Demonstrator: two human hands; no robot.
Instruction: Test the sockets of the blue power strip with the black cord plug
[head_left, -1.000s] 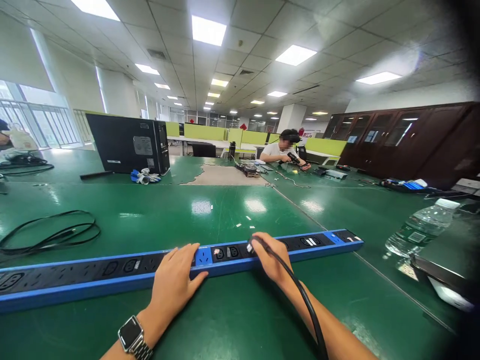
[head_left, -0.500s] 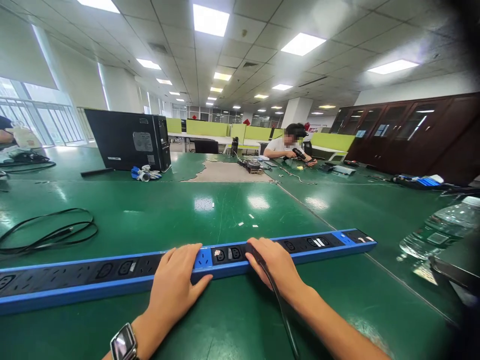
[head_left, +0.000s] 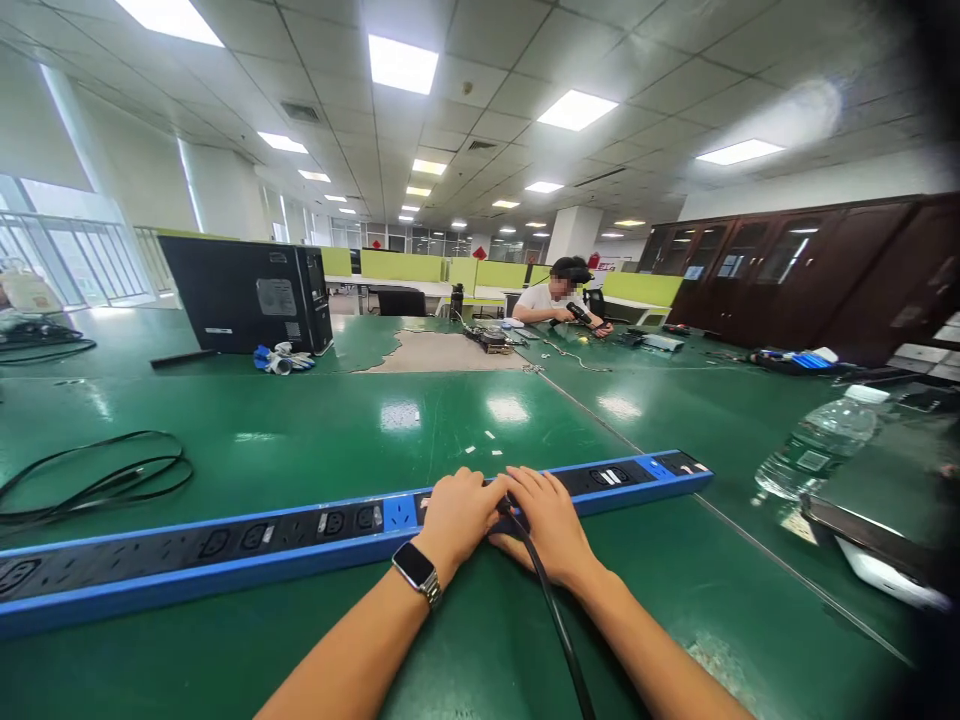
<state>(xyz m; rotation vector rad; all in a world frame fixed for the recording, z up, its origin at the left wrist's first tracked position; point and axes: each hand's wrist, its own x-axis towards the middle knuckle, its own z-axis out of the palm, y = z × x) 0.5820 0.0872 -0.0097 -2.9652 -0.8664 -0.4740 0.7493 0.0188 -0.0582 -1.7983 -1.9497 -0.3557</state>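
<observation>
A long blue and black power strip [head_left: 247, 540] lies across the green table [head_left: 465, 640] in front of me. My right hand [head_left: 551, 525] is closed on the plug of a black cable [head_left: 555, 625] at a socket near the strip's middle. The cable runs back along my right forearm. My left hand [head_left: 457, 515] rests on the strip right beside the right hand, fingers curled over it and touching the right fingers. A smartwatch [head_left: 416, 570] sits on my left wrist.
A coil of black cable [head_left: 97, 480] lies at the left. A black computer case [head_left: 247, 295] and gloves [head_left: 281, 358] stand at the back. A water bottle [head_left: 814, 445] and a grey device [head_left: 870, 535] are at the right. A person [head_left: 559, 295] works at the far table.
My left hand has slid right along the power strip until it touches my right hand. The right hand has stayed on the plug at the strip.
</observation>
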